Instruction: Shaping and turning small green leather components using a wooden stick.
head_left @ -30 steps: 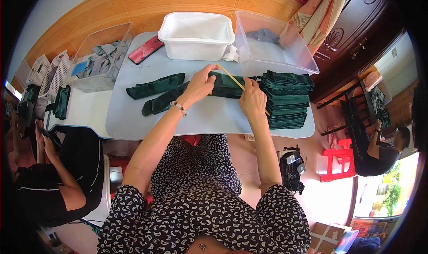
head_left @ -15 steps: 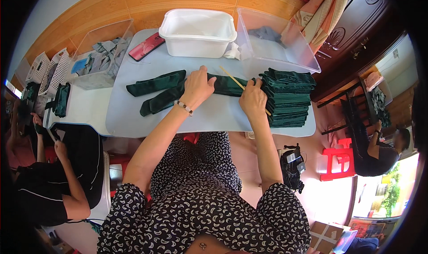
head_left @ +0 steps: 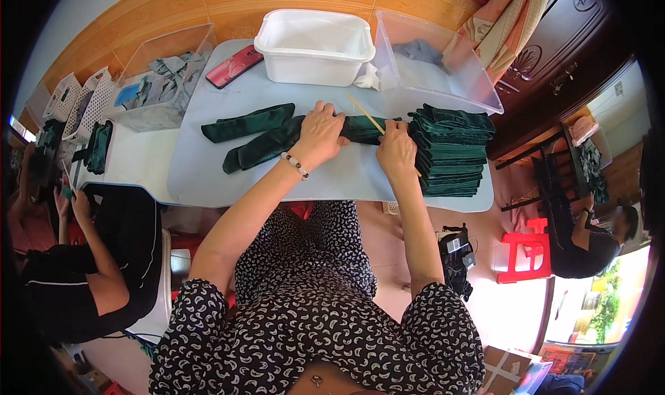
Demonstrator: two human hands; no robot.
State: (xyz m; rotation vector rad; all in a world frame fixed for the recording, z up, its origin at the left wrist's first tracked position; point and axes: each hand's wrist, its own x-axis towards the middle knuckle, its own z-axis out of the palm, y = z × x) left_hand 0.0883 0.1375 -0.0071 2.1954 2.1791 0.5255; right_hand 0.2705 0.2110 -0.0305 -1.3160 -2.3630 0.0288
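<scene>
On the pale blue table top lies a long dark green velvet strip [head_left: 263,152], stretched from lower left up to the right. My left hand [head_left: 320,133] rests flat on its middle, fingers stretched out and the thumb toward the right. The strip's right end reaches my right hand [head_left: 397,151], whose fingers are closed around a thin yellow stick [head_left: 362,109]. The stick slants across the strip and comes out again below the hand. Just right of that hand stands a tall stack of folded green velvet pieces [head_left: 451,152]. Another green velvet strip [head_left: 246,123] lies farther left.
At the back of the table stand a white tub [head_left: 313,62], a clear plastic bin [head_left: 450,90] with grey cloth and a red phone [head_left: 234,66]. A second clear bin [head_left: 163,107] holds patterned cloth at left. Co-workers sit at left and right; a red stool [head_left: 523,256] stands at right.
My left hand has shifted a little right along the strip, and its fingers lie flatter. My right hand keeps the stick in about the same place. The whole view has shifted slightly.
</scene>
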